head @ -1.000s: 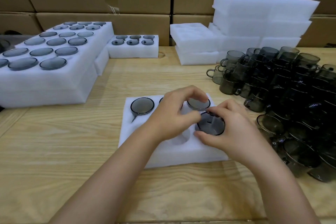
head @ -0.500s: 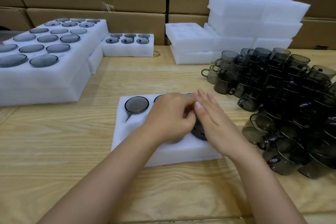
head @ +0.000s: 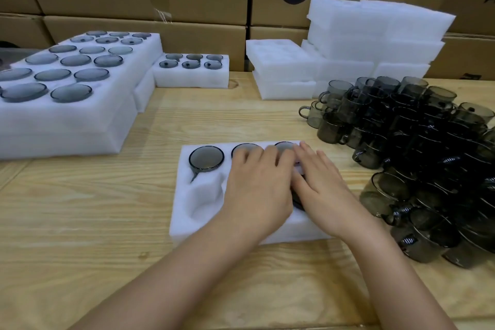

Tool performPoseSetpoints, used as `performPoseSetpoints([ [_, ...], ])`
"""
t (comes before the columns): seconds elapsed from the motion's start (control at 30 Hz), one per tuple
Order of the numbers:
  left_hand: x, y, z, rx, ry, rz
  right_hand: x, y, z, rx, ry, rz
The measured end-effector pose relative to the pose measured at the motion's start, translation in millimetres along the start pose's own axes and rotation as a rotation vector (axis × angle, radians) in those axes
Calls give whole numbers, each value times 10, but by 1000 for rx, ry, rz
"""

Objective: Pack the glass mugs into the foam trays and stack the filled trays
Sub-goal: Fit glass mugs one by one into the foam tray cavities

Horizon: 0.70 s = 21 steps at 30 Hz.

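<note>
Pressing the mug (head: 297, 204) into the near-right corner of the tray (head: 187, 222) with left hand (head: 257, 185) and right hand (head: 321, 190) flat, uncurled, so could chip glass or rip foam if shoved crooked, handle off its slot.

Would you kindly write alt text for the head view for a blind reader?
A person's left hand and right hand rest flat on a partly filled foam tray; loose glass mugs pile at right, filled trays stacked at left.

Mug pile (head: 417, 158) crowding the right, filled trays (head: 67, 104) walling the left, bare table (head: 187, 115) open between, near-left tray pocket (head: 205, 201) free
</note>
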State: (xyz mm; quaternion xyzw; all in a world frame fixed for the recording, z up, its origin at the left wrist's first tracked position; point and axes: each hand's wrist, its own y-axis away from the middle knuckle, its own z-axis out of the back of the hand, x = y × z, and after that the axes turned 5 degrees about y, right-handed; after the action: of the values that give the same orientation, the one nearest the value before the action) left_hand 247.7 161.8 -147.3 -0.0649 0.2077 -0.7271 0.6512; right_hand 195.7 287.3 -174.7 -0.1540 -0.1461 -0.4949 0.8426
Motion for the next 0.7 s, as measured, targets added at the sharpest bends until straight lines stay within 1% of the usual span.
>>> performPoseSetpoints([
  [0.07,-56,143,-32,-150,-16,-68,16,34,39,-138,-61,40],
  [0.1,-102,243,-77,-183,-6,-110,19,55,83,-235,-97,28],
  [0.13,-155,362,-142,-169,0,-158,-6,72,137,-348,-111,-5],
  [0.17,-197,478,-212,-150,-6,-222,-53,84,207,-471,-74,-44],
  [0.2,-230,570,-273,-127,-24,-286,-121,87,294,-584,15,-92],
  [0.27,-231,639,-382,-98,-89,-347,-288,78,471,-725,226,-238],
  [0.33,-182,594,-435,-128,-114,-346,-448,72,616,-749,343,-442],
  [0.4,-146,548,-456,-193,-136,-358,-551,65,713,-730,402,-562],
  [0.47,-121,520,-500,-241,-125,-368,-643,39,751,-675,457,-614],
  [0.53,-89,489,-515,-248,-124,-369,-718,11,762,-633,488,-634],
  [0.7,53,315,-538,-279,-126,-341,-814,-51,772,-607,437,-681],
])
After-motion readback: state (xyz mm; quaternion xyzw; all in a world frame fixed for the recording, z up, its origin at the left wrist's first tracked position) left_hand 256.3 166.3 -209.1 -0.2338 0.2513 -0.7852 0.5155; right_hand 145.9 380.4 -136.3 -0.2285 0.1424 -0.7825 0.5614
